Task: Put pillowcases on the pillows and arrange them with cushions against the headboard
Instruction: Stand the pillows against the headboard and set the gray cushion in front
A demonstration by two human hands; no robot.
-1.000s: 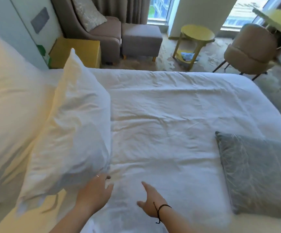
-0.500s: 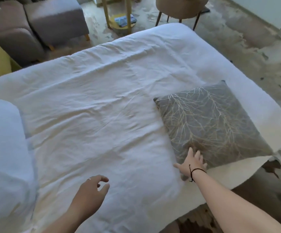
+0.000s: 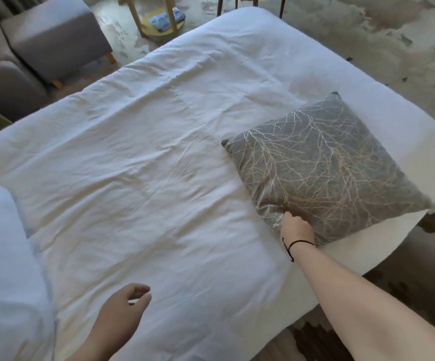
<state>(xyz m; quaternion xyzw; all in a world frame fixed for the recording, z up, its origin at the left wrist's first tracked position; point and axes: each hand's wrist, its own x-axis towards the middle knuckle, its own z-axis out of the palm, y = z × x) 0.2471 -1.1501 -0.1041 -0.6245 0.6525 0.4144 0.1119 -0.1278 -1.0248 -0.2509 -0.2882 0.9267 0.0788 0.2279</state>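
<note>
So the grey cushion [image 3: 323, 168] with the pale branch pattern is lying flat on the white duvet [image 3: 146, 157], over in the right half of the frame, close to the bed's right edge. One corner points toward the upper right, another toward the lower right where the carpet shows.

The right hand [image 3: 297, 227] has hold of the cushion's near corner, just right of center. The fingers are curled in and pinched on the fabric, and you can see the cover pucker where the thumb digs in. There's a thin black cord bracelet [image 3: 298, 243] on that wrist, and the forearm runs down to the lower right corner.

The left hand [image 3: 122, 311] is at the bottom center, hovering over the duvet and holding nothing. Fingers are loosely curled, about half open, thumb apart from the rest.

A white pillow [image 3: 5, 269] bulges in at the lower left edge, well apart from the cushion.

Past the bed, upper left, there's a grey ottoman [image 3: 55, 35] next to a grey armchair [image 3: 0, 82]. A yellow side table [image 3: 156, 19] with something blue on its lower shelf sits at the top center. Patchy beige carpet [image 3: 380, 48] fills the upper right.
</note>
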